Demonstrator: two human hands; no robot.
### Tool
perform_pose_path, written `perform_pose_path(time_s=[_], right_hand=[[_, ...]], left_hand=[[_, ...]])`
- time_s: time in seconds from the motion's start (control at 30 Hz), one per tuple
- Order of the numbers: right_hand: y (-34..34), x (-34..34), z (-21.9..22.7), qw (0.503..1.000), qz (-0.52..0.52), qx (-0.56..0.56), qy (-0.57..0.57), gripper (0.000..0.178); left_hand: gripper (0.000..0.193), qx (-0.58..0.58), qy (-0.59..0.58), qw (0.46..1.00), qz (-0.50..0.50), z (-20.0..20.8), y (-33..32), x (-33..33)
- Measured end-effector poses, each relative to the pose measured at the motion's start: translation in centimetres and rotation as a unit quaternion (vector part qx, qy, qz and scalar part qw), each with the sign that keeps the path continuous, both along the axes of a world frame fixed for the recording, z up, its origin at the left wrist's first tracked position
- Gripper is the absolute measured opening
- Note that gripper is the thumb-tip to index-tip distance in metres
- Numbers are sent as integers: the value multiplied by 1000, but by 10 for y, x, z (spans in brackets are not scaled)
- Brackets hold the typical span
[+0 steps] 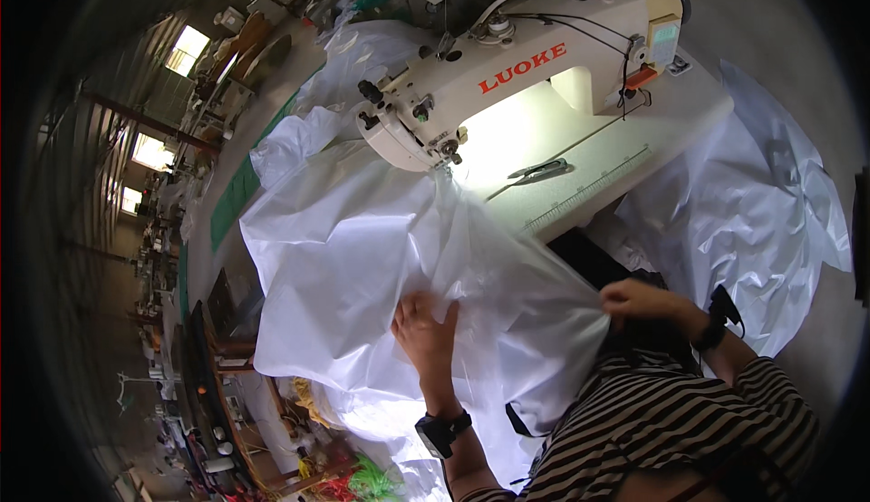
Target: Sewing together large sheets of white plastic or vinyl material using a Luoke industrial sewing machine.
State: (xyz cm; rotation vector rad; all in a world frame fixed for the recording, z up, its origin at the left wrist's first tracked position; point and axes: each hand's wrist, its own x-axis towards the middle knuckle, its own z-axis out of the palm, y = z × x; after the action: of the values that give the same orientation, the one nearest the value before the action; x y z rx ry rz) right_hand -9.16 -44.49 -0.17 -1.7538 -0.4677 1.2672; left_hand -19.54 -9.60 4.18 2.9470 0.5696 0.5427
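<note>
A large sheet of shiny white fabric (344,257) hangs over the table's front edge, its upper part running under the needle area of a cream industrial sewing machine (435,85). My left hand (424,328) rests on the sheet with thumb and fingers apart, slightly blurred. To the right, my right hand (642,301) is closed on the edge of the same fabric, pulling it into taut folds. Small thread snips (541,170) lie on the lit machine bed, below the machine's arm; neither hand touches them.
More white sheeting (743,221) is heaped right of the machine table (671,139). A long bench with a green edge (237,198) stretches away at left. Below it stands a wooden rack (240,411), with red and green strands (367,479) near the bottom.
</note>
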Motion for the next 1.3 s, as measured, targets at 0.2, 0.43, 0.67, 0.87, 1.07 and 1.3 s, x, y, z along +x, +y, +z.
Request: perform_pose_path(time_s=[0.2,0.43,0.67,0.87,1.07,1.3], right_hand=[[9,-7,29,872,-178,70,-450,13],[129,-37,34,950,88,82,-290,57],[109,-64,-37,961,-112,238,-87,36],[119,-60,-30,956,-143,241,86,27],[81,-83,7,932,14,348,-99,23],[127,-63,-51,956,-121,150,223,44]], left_hand=[[34,21,34,998,39,23,-4,-35],[16,-156,-49,983,79,42,-18,-75],[12,-256,-91,958,92,47,-39,-100],[13,-316,-99,940,86,46,-63,-100],[15,-336,-152,929,27,47,-84,-107],[14,-328,-166,928,61,40,-79,-111]])
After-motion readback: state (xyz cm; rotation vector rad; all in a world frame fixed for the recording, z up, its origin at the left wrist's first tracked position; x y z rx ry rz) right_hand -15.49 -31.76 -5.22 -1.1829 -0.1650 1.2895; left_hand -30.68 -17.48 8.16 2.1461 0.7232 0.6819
